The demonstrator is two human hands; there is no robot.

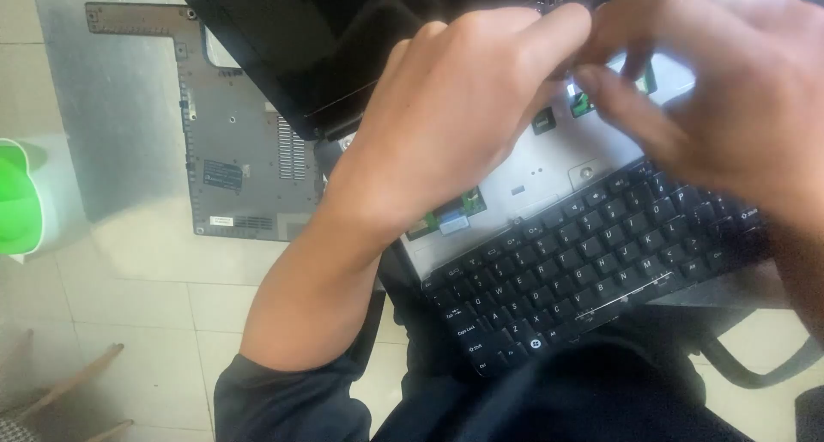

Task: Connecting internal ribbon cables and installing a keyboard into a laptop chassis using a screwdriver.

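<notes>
An opened laptop lies on my lap. Its black keyboard [592, 262] is lifted loose and slid toward me, baring the silver inner chassis [541, 163] with green board parts showing through cut-outs. The dark screen [292, 39] leans back at the top. My left hand [455, 107] and my right hand [721, 90] meet over the chassis near the hinge strip, fingertips pinched together around something small that is hidden and blurred.
A grey laptop bottom cover [232, 142] lies on a metal sheet [112, 99] on the tiled floor at the left. A green and white object [21, 197] stands at the far left edge. Wooden legs [77, 382] show at bottom left.
</notes>
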